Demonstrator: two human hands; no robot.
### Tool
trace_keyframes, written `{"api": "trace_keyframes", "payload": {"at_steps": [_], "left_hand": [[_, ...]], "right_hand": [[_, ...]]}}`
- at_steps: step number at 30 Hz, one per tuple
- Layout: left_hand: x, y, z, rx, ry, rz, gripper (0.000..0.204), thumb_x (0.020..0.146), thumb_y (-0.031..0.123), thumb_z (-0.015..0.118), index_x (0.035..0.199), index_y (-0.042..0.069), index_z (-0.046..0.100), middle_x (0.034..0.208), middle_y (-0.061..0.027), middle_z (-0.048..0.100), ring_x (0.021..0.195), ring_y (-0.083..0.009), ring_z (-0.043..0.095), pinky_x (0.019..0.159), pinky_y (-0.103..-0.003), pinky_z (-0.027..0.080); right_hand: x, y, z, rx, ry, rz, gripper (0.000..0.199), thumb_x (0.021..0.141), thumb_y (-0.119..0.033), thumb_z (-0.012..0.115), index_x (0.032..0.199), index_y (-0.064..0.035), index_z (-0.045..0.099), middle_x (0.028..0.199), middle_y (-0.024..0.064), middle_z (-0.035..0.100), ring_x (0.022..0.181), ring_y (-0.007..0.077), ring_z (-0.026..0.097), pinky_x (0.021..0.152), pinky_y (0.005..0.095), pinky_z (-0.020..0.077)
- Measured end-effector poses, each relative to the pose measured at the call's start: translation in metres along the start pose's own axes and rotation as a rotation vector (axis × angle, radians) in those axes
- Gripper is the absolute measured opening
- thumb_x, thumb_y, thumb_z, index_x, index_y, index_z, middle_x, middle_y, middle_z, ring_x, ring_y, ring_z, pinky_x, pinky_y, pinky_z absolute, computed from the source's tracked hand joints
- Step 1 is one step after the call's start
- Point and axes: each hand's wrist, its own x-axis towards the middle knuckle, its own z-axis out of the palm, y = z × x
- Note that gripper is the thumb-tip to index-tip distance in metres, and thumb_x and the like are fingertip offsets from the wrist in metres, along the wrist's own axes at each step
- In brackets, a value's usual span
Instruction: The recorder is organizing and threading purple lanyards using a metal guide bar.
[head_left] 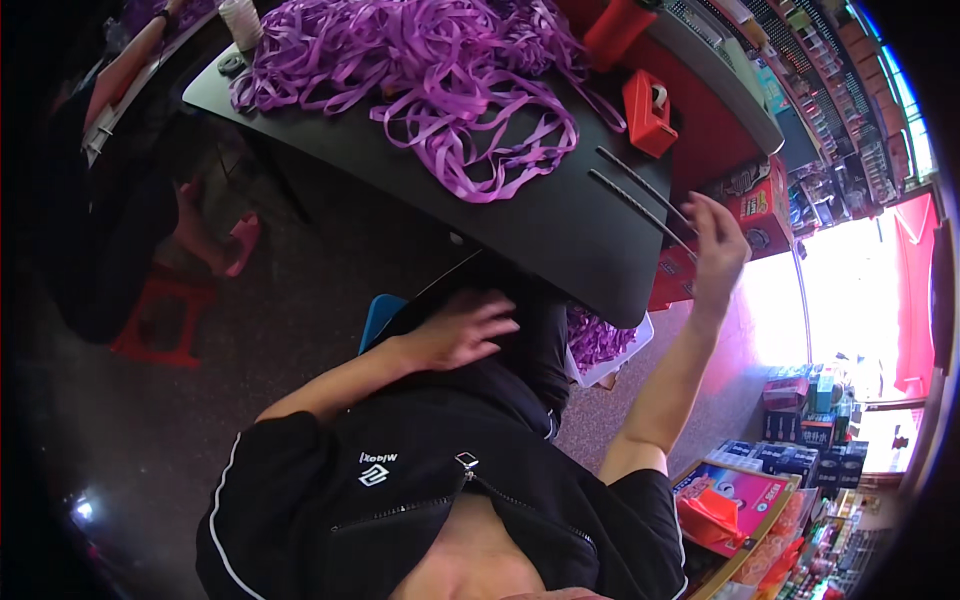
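I see most purple ribbon heaped unsorted on the black worktop at the upper centre, my right hand half open, holding nothing, near two dark rods, my left hand resting open on my lap.

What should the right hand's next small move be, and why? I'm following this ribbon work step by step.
Probably close the right hand on the nearer of the two thin dark rods at the black table edge. Its fingers are spread right at the rods' ends, seemingly holding nothing, while the left hand rests on the lap, away from the purple ribbon pile.
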Motion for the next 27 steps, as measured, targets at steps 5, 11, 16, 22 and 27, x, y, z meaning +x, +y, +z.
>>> {"api": "trace_keyframes", "payload": {"at_steps": [5,11,16,22,27], "left_hand": [[-0.044,-0.068,0.021,0.143,0.332,-0.377,0.054,0.082,0.029,0.063,0.125,0.001,0.047,0.13,-0.025,0.045,0.122,-0.0371,0.043,0.099,-0.047,0.037],[-0.041,-0.075,0.021,0.063,0.231,-0.412,0.055,0.082,0.025,0.062,0.126,-0.002,0.043,0.125,-0.0263,0.048,0.112,-0.0427,0.049,0.095,-0.046,0.041],[-0.043,-0.069,0.018,0.068,0.247,-0.419,0.054,0.081,0.024,0.063,0.124,-0.002,0.044,0.121,-0.026,0.05,0.107,-0.042,0.051,0.091,-0.047,0.042],[-0.046,-0.073,0.021,0.094,0.29,-0.375,0.053,0.081,0.024,0.064,0.122,-0.002,0.045,0.119,-0.0261,0.051,0.106,-0.0424,0.052,0.09,-0.046,0.043],[-0.039,-0.07,0.019,0.088,0.275,-0.387,0.052,0.08,0.024,0.064,0.121,-0.003,0.047,0.117,-0.0263,0.052,0.104,-0.0423,0.053,0.089,-0.046,0.045]], "right_hand": [[0.022,-0.054,0.076,-0.014,-0.507,-0.222,0.016,0.085,-0.009,0.063,0.098,-0.0022,0.068,0.086,0.0078,0.067,0.079,0.0138,0.063,0.071,0.0252,0.0481],[0.054,-0.06,0.149,-0.301,-0.821,-0.599,0.015,0.079,-0.01,0.066,0.093,-0.0042,0.067,0.089,0.0075,0.061,0.081,0.0215,0.06,0.072,0.032,0.0471],[0.06,-0.04,0.164,-0.429,-0.923,-0.814,0.015,0.073,-0.01,0.069,0.087,-0.0057,0.065,0.091,0.0072,0.058,0.09,0.0259,0.058,0.079,0.0342,0.0454],[0.06,-0.072,0.156,-0.145,-0.621,-0.534,0.01,0.083,-0.006,0.062,0.091,-0.0009,0.063,0.086,0.0089,0.065,0.076,0.0138,0.062,0.067,0.0261,0.0477],[0.079,-0.122,0.106,0.362,-0.304,-0.486,0.016,0.091,-0.011,0.058,0.102,0.0006,0.061,0.09,0.0106,0.066,0.071,0.0137,0.063,0.069,0.0225,0.0492]]}}
